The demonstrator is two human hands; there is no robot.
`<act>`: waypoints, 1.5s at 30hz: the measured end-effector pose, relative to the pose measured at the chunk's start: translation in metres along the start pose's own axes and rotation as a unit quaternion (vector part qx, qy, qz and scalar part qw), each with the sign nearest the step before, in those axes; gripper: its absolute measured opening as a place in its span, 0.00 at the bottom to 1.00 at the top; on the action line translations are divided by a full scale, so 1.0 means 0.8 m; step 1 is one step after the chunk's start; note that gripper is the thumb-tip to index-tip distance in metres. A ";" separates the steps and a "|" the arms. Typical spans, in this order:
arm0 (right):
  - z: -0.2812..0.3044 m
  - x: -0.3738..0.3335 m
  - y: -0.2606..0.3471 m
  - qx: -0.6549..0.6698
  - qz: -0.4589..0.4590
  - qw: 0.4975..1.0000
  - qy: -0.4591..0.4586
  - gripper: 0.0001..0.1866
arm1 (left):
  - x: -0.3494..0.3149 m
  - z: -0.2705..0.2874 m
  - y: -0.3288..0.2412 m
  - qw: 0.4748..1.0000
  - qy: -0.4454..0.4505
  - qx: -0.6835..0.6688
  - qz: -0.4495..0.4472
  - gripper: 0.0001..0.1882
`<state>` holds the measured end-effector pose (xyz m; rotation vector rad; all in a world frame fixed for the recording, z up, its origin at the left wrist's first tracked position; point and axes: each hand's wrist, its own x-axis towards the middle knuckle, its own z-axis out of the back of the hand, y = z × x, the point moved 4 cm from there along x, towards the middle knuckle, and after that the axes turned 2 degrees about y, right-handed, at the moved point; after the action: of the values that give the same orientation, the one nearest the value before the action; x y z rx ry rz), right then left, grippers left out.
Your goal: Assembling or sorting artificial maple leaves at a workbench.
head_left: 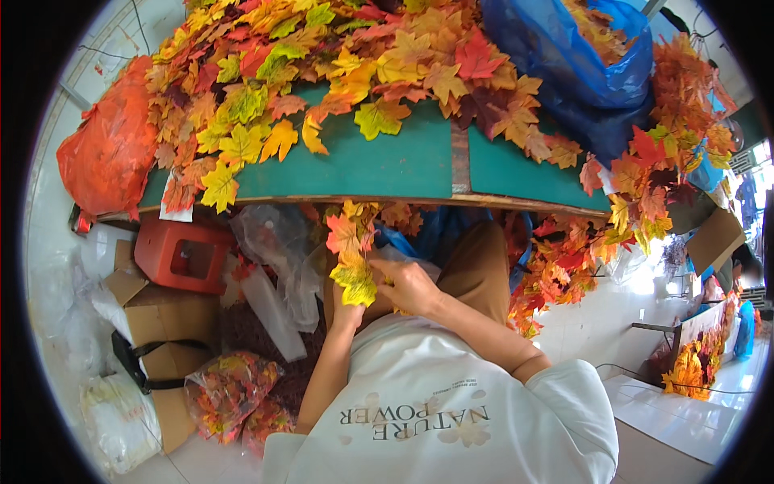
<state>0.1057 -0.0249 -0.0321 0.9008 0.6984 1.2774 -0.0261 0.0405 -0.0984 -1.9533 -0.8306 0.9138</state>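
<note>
**Hands on a leaf sprig below the counter edge**

Largest first: green counter (387, 165), far side buried under a pile of fake autumn leaves (322, 56) in red, orange and yellow. More leaves spill off its right end toward the floor. Blue bag (576, 60) sits at the counter's right rear, with leaves inside it. Orange bag (113, 149) hangs off the left end.

Floor, left side: open cardboard box (157, 323), red plastic stool (184, 256), clear bags (278, 258), a clear pack of leaves (230, 387).

Person is seated at the counter in a white shirt and tan trousers, with both hands in the lap, just under the counter's front edge. Sprig (351, 250) is there too, yellow and orange leaves, standing up between the hands. Left hand (348, 310) is closed around its lower end, mostly hidden behind the yellow leaf. Right hand (407, 286) has its fingers pinched on the sprig from the right. Hands close together, nearly touching.
</note>
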 end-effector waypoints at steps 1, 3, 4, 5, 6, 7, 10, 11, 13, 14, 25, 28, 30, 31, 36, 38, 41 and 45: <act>0.007 -0.002 0.004 0.024 -0.007 1.000 0.001 0.26 | -0.004 -0.015 -0.009 0.999 -0.023 0.011 -0.034 0.10; 0.021 -0.003 0.004 0.057 -0.039 0.998 0.013 0.25 | -0.009 -0.025 -0.021 0.999 0.010 0.042 -0.006 0.08; 0.025 -0.004 0.001 0.098 -0.072 0.992 0.031 0.23 | -0.013 -0.030 -0.026 0.996 0.033 0.079 0.026 0.07; 0.034 -0.006 -0.001 0.061 -0.022 0.997 -0.032 0.21 | -0.019 -0.032 -0.032 0.991 -0.002 0.125 0.053 0.06; 0.071 -0.006 0.008 0.030 -0.033 0.992 -0.116 0.18 | -0.013 -0.010 -0.032 0.973 -0.012 0.228 0.025 0.03; 0.112 -0.010 -0.016 0.053 -0.123 0.975 -0.176 0.16 | -0.015 0.002 -0.044 0.984 -0.021 0.164 0.068 0.02; 0.225 -0.020 0.033 -0.110 -0.012 0.935 -0.337 0.17 | -0.017 0.034 -0.058 0.994 -0.033 0.049 0.095 0.05; 0.236 -0.015 0.063 -0.124 0.059 0.933 -0.333 0.17 | -0.013 0.027 -0.060 0.995 -0.013 0.049 0.089 0.07; 0.240 0.007 0.105 -0.231 0.178 0.898 -0.329 0.16 | -0.009 -0.005 -0.069 0.995 0.023 0.008 0.100 0.08; 0.241 0.028 0.116 -0.321 0.227 0.862 -0.321 0.15 | -0.007 -0.018 -0.070 0.992 0.051 -0.029 0.113 0.09; 0.298 0.146 0.092 -0.386 0.156 0.850 -0.324 0.18 | -0.007 0.022 -0.043 0.984 0.017 0.176 0.000 0.10; 0.313 0.170 0.061 -0.433 0.031 0.833 -0.342 0.12 | -0.004 0.029 -0.038 0.981 0.005 0.192 -0.033 0.09; 0.319 0.190 0.027 -0.468 0.016 0.834 -0.293 0.07 | 0.002 0.028 -0.042 0.975 0.018 0.217 -0.051 0.06; 0.330 0.202 0.001 -0.540 0.042 0.809 -0.228 0.06 | 0.003 0.018 -0.050 0.980 0.008 0.192 -0.046 0.04; 0.370 0.155 0.044 -0.426 0.159 0.802 -0.387 0.10 | 0.006 0.021 -0.053 0.993 -0.005 0.113 0.034 0.05; 0.382 0.131 0.047 -0.345 0.078 0.824 -0.442 0.13 | 0.004 0.021 -0.050 0.997 0.002 -0.011 0.082 0.06; 0.394 0.095 0.045 -0.071 0.046 0.867 -0.490 0.12 | -0.004 0.038 -0.044 0.996 -0.001 -0.027 0.082 0.07; 0.425 0.025 0.005 0.286 0.178 0.744 -0.578 0.12 | -0.003 0.045 -0.042 0.994 0.017 -0.058 0.088 0.08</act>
<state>0.3970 -0.0638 0.1402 2.1326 -0.1464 0.5393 -0.0643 0.0680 -0.0835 -2.1631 -0.7140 0.9498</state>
